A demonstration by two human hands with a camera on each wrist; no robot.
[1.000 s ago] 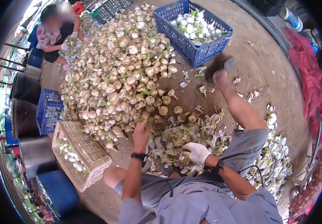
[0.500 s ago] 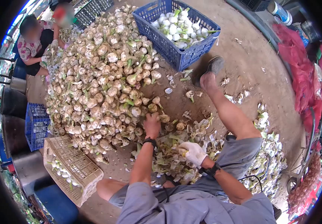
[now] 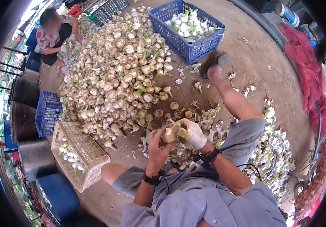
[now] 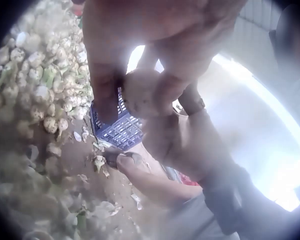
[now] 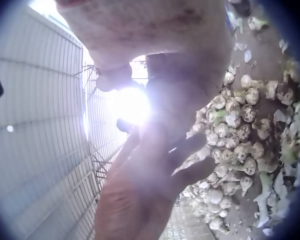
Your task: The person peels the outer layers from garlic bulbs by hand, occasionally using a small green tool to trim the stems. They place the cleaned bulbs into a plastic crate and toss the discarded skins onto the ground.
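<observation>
Bulb [image 3: 168, 135] now sits up between both your hands at 6 o'clock of the heap [image 3: 114, 72]: a second ago your left hand [image 3: 156, 146] reached into the pile; now its fingers curl round it, gloved right hand [image 3: 191, 132] gripping too. Trimming looks ready.

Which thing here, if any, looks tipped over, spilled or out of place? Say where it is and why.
The cream crate, left of the left hand, lies tilted on its side, white bulbs resting against its lower wall. The blue crate beyond the pile stands upright. Peelings cover the ground.
</observation>
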